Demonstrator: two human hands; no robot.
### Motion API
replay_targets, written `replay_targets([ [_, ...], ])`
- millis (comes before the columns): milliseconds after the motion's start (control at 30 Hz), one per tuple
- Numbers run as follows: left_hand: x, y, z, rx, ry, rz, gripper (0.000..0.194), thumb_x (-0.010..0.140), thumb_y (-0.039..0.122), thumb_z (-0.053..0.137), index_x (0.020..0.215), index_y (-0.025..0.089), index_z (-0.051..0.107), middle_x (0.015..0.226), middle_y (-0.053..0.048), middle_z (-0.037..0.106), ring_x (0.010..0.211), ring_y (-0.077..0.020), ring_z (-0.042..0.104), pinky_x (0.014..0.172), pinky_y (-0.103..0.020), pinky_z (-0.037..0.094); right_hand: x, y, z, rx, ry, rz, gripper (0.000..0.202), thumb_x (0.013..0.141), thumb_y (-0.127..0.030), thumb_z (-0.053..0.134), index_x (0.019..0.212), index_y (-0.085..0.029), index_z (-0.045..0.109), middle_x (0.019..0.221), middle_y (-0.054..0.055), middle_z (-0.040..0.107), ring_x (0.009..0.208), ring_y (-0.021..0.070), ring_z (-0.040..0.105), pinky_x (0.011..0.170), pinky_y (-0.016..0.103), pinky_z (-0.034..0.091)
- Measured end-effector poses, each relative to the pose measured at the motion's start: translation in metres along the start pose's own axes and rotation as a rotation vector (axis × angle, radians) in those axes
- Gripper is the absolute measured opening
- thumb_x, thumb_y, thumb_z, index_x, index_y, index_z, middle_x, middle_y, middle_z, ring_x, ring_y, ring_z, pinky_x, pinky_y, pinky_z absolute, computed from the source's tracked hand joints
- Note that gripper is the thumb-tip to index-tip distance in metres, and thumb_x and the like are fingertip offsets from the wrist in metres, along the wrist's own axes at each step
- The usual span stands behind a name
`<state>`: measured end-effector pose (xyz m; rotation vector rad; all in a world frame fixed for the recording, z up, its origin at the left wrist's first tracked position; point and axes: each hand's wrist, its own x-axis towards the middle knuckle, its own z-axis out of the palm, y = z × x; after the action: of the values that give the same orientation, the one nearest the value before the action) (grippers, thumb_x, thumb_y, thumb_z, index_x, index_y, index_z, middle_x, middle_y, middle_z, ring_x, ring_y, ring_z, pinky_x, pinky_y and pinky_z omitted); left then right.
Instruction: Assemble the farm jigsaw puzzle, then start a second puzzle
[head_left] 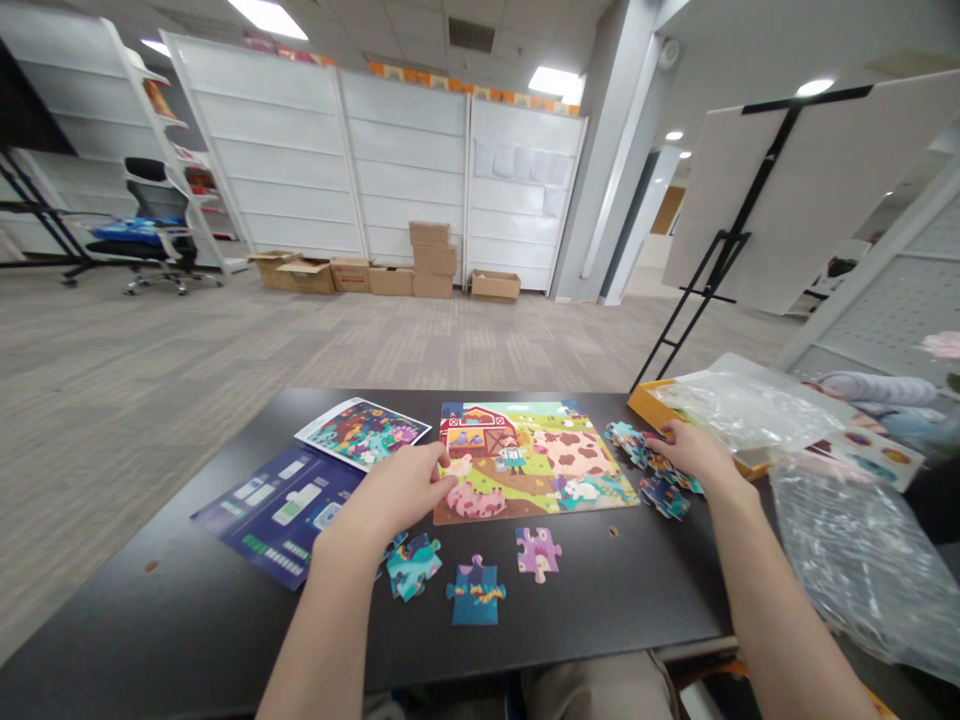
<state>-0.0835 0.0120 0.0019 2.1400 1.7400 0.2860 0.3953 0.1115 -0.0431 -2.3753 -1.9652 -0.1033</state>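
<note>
A farm picture puzzle [525, 455] lies in the middle of the black table. My left hand [405, 485] hovers at its left edge, fingers apart and holding nothing. My right hand [694, 452] is at a pile of loose puzzle pieces [664, 497] to the right of the picture, its fingertips pressed together on a piece too small to make out. Nearer to me lie a blue piece [477, 597], a purple piece [538, 554] and some teal pieces [412, 567], the latter close to my left forearm.
A picture card [360, 432] and a dark blue leaflet [281, 510] lie at the left. On the right are a yellow-edged box [649, 402] with clear plastic in it and a plastic bag [862, 560]. The black table [187, 620] has its far edge just beyond the farm picture.
</note>
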Motion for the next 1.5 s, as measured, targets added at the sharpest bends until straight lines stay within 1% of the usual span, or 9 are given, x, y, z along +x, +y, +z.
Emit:
replay_targets([
  [100, -0.001, 0.0, -0.001, -0.006, 0.008, 0.006, 0.021, 0.09, 0.038, 0.054, 0.099, 0.022, 0.065, 0.09, -0.006, 0.077, 0.084, -0.0231, 0.071, 0.067, -0.028, 0.046, 0.0, -0.001, 0.0, 0.0, -0.019, -0.004, 0.044, 0.092, -0.055, 0.052, 0.105, -0.017, 0.072, 0.105, 0.015, 0.076, 0.098, 0.033, 0.07, 0.074, 0.038, 0.049],
  [500, -0.003, 0.001, -0.002, -0.011, 0.0, 0.008, 0.023, 0.091, 0.039, 0.053, 0.098, 0.021, 0.065, 0.092, -0.007, 0.077, 0.086, -0.0235, 0.071, 0.069, -0.029, 0.047, 0.0, 0.005, 0.002, 0.021, 0.035, 0.0, 0.041, 0.078, -0.046, 0.067, 0.108, -0.019, 0.072, 0.104, 0.012, 0.076, 0.095, 0.031, 0.07, 0.071, 0.035, 0.049],
  [667, -0.003, 0.006, -0.004, -0.004, 0.008, -0.006, 0.022, 0.091, 0.038, 0.053, 0.099, 0.021, 0.065, 0.093, -0.007, 0.077, 0.087, -0.0234, 0.071, 0.068, -0.029, 0.047, -0.01, -0.009, -0.011, 0.071, 0.151, 0.009, 0.056, 0.077, -0.044, 0.065, 0.126, -0.018, 0.063, 0.116, 0.013, 0.074, 0.104, 0.0333, 0.068, 0.078, 0.037, 0.05],
  [800, -0.001, 0.011, -0.004, -0.005, 0.054, -0.002, 0.026, 0.093, 0.041, 0.049, 0.097, 0.022, 0.066, 0.094, -0.007, 0.077, 0.086, -0.0233, 0.071, 0.069, -0.03, 0.047, -0.02, -0.031, -0.024, 0.171, 0.307, -0.104, 0.064, 0.079, -0.043, 0.065, 0.137, -0.019, 0.054, 0.125, 0.014, 0.069, 0.111, 0.0353, 0.064, 0.088, 0.041, 0.05],
  [900, 0.002, 0.015, -0.002, -0.021, 0.078, 0.023, 0.027, 0.093, 0.042, 0.051, 0.102, 0.022, 0.066, 0.1, -0.007, 0.077, 0.09, -0.023, 0.071, 0.073, -0.03, 0.048, -0.022, -0.044, -0.028, 0.216, 0.386, -0.227, 0.061, 0.078, -0.039, 0.066, 0.134, -0.019, 0.055, 0.124, 0.015, 0.069, 0.113, 0.0359, 0.062, 0.098, 0.044, 0.046],
  [1100, 0.006, 0.017, 0.0, 0.005, 0.078, 0.041, 0.026, 0.093, 0.041, 0.051, 0.103, 0.022, 0.066, 0.102, -0.007, 0.077, 0.092, -0.0235, 0.071, 0.076, -0.03, 0.047, -0.023, -0.031, -0.03, 0.346, 0.282, -0.214, 0.053, 0.076, -0.036, 0.067, 0.124, -0.017, 0.061, 0.114, 0.014, 0.072, 0.102, 0.031, 0.068, 0.092, 0.04, 0.052],
  [1200, 0.006, 0.017, -0.003, 0.007, 0.068, 0.022, 0.024, 0.093, 0.04, 0.051, 0.102, 0.023, 0.066, 0.1, -0.006, 0.078, 0.09, -0.0236, 0.071, 0.069, -0.029, 0.046, -0.043, -0.016, -0.031, 0.39, 0.274, -0.183, 0.047, 0.076, -0.036, 0.066, 0.118, -0.017, 0.065, 0.115, 0.014, 0.072, 0.102, 0.0315, 0.068, 0.092, 0.042, 0.053],
  [1300, 0.007, 0.018, -0.006, 0.02, 0.072, 0.02, 0.021, 0.092, 0.038, 0.052, 0.097, 0.022, 0.065, 0.096, -0.006, 0.078, 0.087, -0.0232, 0.071, 0.065, -0.028, 0.044, -0.086, -0.01, -0.032, 0.494, 0.239, -0.254, 0.043, 0.078, -0.039, 0.065, 0.117, -0.02, 0.067, 0.116, 0.013, 0.072, 0.106, 0.0312, 0.068, 0.094, 0.041, 0.054],
  [1500, 0.011, 0.022, -0.003, 0.032, 0.054, 0.057, 0.021, 0.092, 0.037, 0.053, 0.099, 0.022, 0.066, 0.097, -0.007, 0.077, 0.089, -0.0229, 0.07, 0.07, -0.028, 0.045, -0.183, -0.029, -0.037, 0.522, -0.034, -0.589, 0.024, 0.086, -0.025, 0.061, 0.108, -0.024, 0.07, 0.115, 0.008, 0.07, 0.107, 0.0245, 0.066, 0.098, 0.037, 0.052],
])
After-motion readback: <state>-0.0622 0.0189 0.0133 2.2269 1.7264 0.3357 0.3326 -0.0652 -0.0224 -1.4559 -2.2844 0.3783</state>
